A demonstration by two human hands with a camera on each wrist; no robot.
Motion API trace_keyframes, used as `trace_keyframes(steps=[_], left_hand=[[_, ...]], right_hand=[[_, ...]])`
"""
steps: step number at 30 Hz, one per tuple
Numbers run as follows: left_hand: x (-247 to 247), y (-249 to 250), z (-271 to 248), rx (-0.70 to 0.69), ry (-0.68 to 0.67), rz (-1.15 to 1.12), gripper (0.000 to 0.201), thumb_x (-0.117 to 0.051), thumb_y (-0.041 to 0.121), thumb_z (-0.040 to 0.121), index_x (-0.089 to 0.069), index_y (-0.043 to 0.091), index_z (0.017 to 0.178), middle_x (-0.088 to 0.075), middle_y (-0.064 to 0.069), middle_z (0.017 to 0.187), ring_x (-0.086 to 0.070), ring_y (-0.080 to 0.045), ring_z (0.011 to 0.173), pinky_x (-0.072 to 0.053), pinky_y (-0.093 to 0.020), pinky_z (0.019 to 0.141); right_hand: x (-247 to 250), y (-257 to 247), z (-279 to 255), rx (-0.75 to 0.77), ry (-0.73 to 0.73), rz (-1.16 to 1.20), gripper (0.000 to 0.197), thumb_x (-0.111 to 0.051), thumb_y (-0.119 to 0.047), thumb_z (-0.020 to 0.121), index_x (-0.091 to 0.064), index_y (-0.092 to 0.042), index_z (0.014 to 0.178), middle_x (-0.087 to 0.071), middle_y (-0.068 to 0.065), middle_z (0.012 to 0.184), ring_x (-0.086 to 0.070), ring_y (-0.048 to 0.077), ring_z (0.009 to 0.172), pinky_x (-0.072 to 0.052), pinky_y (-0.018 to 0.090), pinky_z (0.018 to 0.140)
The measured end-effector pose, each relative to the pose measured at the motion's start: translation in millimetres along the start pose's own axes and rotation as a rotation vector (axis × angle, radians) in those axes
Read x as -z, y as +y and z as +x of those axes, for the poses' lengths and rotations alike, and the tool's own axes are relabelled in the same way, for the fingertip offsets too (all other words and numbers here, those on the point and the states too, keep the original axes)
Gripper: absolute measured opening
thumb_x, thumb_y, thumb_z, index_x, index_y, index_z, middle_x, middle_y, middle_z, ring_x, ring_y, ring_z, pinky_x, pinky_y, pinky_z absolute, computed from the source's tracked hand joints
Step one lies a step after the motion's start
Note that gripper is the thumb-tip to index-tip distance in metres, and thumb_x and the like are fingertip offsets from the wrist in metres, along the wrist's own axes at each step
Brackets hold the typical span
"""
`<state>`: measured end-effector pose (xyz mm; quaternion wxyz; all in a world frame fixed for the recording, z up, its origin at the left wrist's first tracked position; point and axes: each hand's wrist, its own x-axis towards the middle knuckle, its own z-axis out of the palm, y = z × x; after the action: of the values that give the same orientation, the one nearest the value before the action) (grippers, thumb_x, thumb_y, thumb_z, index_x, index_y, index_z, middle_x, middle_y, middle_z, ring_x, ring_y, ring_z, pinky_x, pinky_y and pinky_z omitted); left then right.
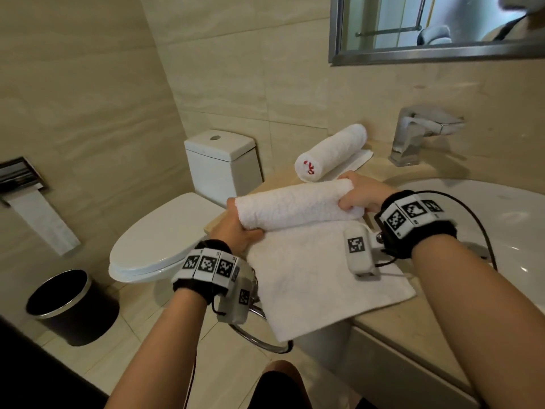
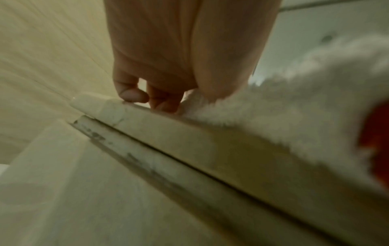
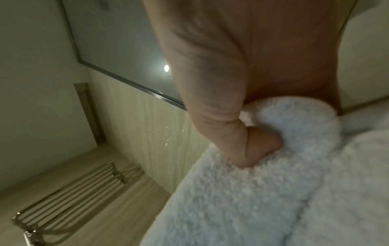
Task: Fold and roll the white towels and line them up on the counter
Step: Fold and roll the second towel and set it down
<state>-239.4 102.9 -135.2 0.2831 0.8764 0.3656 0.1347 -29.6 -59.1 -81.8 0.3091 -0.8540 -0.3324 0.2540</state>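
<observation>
A white towel (image 1: 318,270) lies on the beige counter (image 1: 392,317), its far part wound into a roll (image 1: 292,206) and its flat near part hanging over the counter's front edge. My left hand (image 1: 236,228) grips the roll's left end, thumb on top. My right hand (image 1: 358,193) grips the right end, fingers curled over it; in the right wrist view the thumb (image 3: 248,149) presses into the towel (image 3: 273,191). In the left wrist view the fingers (image 2: 134,93) curl at the counter edge beside the towel (image 2: 294,106). A finished rolled towel (image 1: 330,153) with red stitching lies behind.
A white sink basin (image 1: 486,219) lies right of the towel, with a chrome faucet (image 1: 413,137) behind it. A toilet (image 1: 165,240) stands left of the counter, a black bin (image 1: 67,305) on the floor beside it. A mirror (image 1: 436,28) hangs above. A chrome ring (image 1: 259,340) hangs under the counter edge.
</observation>
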Motion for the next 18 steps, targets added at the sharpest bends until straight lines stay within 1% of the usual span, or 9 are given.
trace_keyframes(steps=[3, 6, 8, 11, 12, 14, 15, 16, 18], left_hand=[[4, 3, 12, 0.07, 0.005, 0.016, 0.092, -0.07, 0.027, 0.079, -0.011, 0.008, 0.147, -0.056, -0.012, 0.125, -0.057, -0.025, 0.108, -0.044, -0.034, 0.093], [2, 3, 17, 0.073, 0.083, 0.003, 0.085, -0.07, 0.03, 0.08, -0.017, 0.01, 0.143, -0.057, -0.015, 0.122, -0.059, -0.032, 0.106, -0.048, -0.045, 0.093], [0, 0, 18, 0.063, 0.073, 0.028, 0.084, -0.069, 0.031, 0.08, -0.017, 0.011, 0.143, -0.058, -0.016, 0.121, -0.059, -0.031, 0.105, -0.048, -0.043, 0.093], [5, -3, 16, 0.023, -0.068, 0.023, 0.102, -0.069, 0.036, 0.078, 0.0, 0.014, 0.149, -0.047, -0.011, 0.137, -0.051, -0.028, 0.12, -0.042, -0.036, 0.1], [9, -3, 13, -0.014, -0.119, -0.034, 0.108, -0.073, 0.044, 0.07, -0.004, 0.016, 0.149, -0.042, -0.01, 0.141, -0.047, -0.027, 0.125, -0.041, -0.039, 0.103], [18, 1, 9, -0.088, -0.114, -0.129, 0.108, -0.07, 0.066, 0.054, -0.029, 0.017, 0.141, -0.043, -0.009, 0.138, -0.046, -0.027, 0.125, -0.041, -0.046, 0.104], [25, 6, 5, -0.105, -0.08, -0.107, 0.1, -0.065, 0.068, 0.056, -0.035, 0.015, 0.136, -0.044, -0.008, 0.134, -0.043, -0.025, 0.124, -0.039, -0.045, 0.104], [31, 11, 2, -0.12, -0.034, -0.067, 0.088, -0.06, 0.062, 0.064, -0.038, 0.014, 0.134, -0.042, -0.007, 0.134, -0.039, -0.024, 0.125, -0.036, -0.04, 0.105], [38, 23, -1, -0.204, 0.053, 0.096, 0.06, -0.058, 0.044, 0.082, -0.042, 0.017, 0.133, -0.044, -0.005, 0.134, -0.039, -0.021, 0.123, -0.036, -0.036, 0.102]], right_hand=[[-1, -5, 7, 0.09, 0.035, -0.078, 0.062, -0.062, -0.001, 0.079, -0.035, -0.012, 0.133, -0.049, 0.011, 0.114, -0.046, 0.023, 0.104, -0.045, 0.039, 0.089], [2, -8, 9, 0.16, 0.042, -0.212, 0.061, -0.061, -0.003, 0.08, -0.032, -0.012, 0.132, -0.049, 0.01, 0.105, -0.049, 0.025, 0.097, -0.041, 0.034, 0.077], [5, -9, 10, 0.163, 0.003, -0.297, 0.062, -0.062, -0.005, 0.081, -0.029, -0.012, 0.133, -0.048, 0.009, 0.102, -0.048, 0.023, 0.09, -0.039, 0.032, 0.072], [6, -14, 9, 0.138, -0.043, -0.396, 0.067, -0.062, -0.008, 0.082, -0.024, -0.014, 0.137, -0.051, 0.013, 0.107, -0.051, 0.025, 0.09, -0.043, 0.034, 0.07], [6, -16, 8, 0.13, -0.042, -0.434, 0.069, -0.062, -0.009, 0.082, -0.023, -0.015, 0.138, -0.052, 0.015, 0.109, -0.054, 0.029, 0.093, -0.047, 0.038, 0.074], [4, -18, 9, 0.116, -0.029, -0.5, 0.07, -0.062, -0.011, 0.082, -0.022, -0.017, 0.139, -0.055, 0.019, 0.112, -0.057, 0.035, 0.097, -0.05, 0.044, 0.08], [4, -18, 10, 0.111, -0.029, -0.512, 0.071, -0.062, -0.01, 0.082, -0.021, -0.017, 0.14, -0.054, 0.02, 0.112, -0.056, 0.034, 0.096, -0.049, 0.043, 0.079], [4, -17, 10, 0.098, -0.032, -0.515, 0.074, -0.061, -0.009, 0.082, -0.019, -0.018, 0.142, -0.052, 0.019, 0.113, -0.055, 0.033, 0.096, -0.047, 0.042, 0.078], [8, -16, 9, 0.049, -0.051, -0.5, 0.081, -0.061, -0.009, 0.082, -0.012, -0.021, 0.146, -0.046, 0.018, 0.126, -0.052, 0.034, 0.108, -0.045, 0.042, 0.086]])
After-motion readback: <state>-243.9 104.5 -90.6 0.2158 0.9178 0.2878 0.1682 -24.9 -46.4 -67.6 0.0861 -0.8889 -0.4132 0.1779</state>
